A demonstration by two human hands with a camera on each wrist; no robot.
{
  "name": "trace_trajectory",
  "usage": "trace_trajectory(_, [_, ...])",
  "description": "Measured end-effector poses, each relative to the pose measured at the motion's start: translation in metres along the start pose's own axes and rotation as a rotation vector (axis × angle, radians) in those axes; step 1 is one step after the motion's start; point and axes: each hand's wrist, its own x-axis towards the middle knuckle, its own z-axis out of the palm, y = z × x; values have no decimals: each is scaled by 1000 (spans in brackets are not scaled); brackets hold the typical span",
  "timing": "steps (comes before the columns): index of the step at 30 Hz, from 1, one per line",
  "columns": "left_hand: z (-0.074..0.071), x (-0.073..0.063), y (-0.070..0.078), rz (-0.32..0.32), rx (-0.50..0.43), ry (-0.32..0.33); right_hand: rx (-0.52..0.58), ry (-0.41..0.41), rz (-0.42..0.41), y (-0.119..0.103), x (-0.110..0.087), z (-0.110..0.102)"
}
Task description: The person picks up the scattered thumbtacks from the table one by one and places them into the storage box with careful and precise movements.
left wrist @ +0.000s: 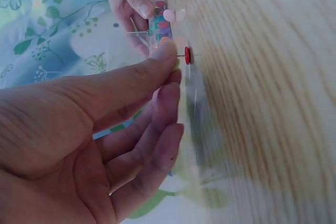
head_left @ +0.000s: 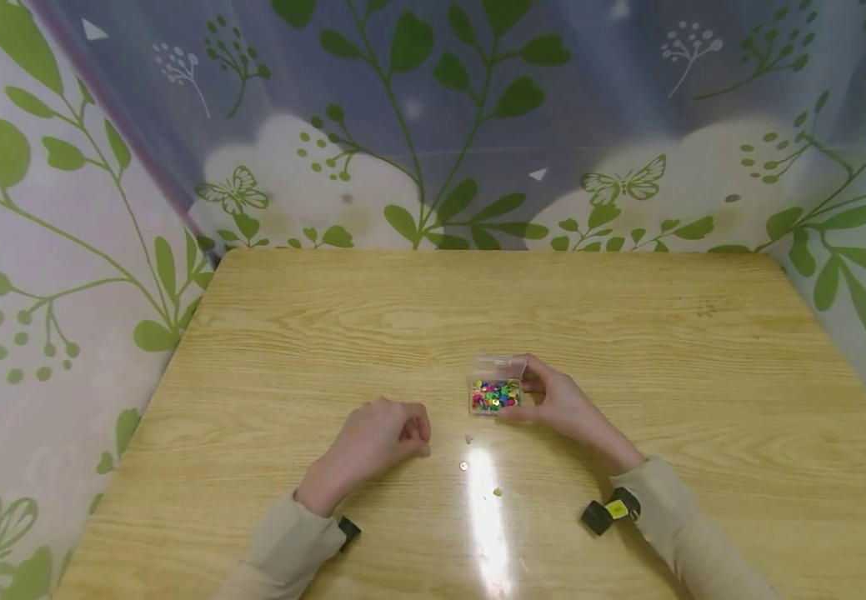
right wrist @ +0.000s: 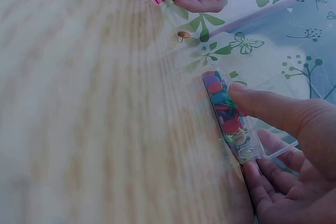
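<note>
A small clear plastic box [head_left: 494, 399] with its lid raised stands on the table, full of thumbtacks in many colours. My right hand [head_left: 563, 406] grips the box at its right side, thumb at the front and fingers behind. Left of the box, my left hand [head_left: 382, 435] pinches thumb and forefinger together just above the table. A bit of a yellow thumbtack [left wrist: 176, 65] shows under that thumb; most of it is hidden. Several loose tacks lie nearby: a red thumbtack [left wrist: 187, 55], a pale pink thumbtack [left wrist: 169, 15] and a yellow thumbtack [head_left: 498, 492].
The wooden table [head_left: 327, 317] stretches around both hands. Leaf-patterned curtains [head_left: 417, 125] hang behind and at both sides. Dark wrist-camera straps [head_left: 613, 510] sit at the sleeves, and light glares on the table [head_left: 487, 525] in front of the box.
</note>
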Motion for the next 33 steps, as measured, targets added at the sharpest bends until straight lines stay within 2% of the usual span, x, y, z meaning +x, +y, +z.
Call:
trace_trajectory(3, [-1, 1, 1, -11, -5, 26, 3, 0, 6, -1, 0, 0])
trace_trajectory(11, [-3, 10, 6, 4, 12, 148, -3, 9, 11, -1, 0, 0])
trace_trajectory(16, [-6, 23, 15, 7, 2, 166, -6, 11, 16, -1, 0, -1])
trace_trajectory(26, [-4, 56, 41, 81, 16, 176, 22, 1, -8, 1, 1, 0])
trace_trajectory(33, [1, 70, 53, 94, -26, 244, 14, -7, 13, 0, -1, 0])
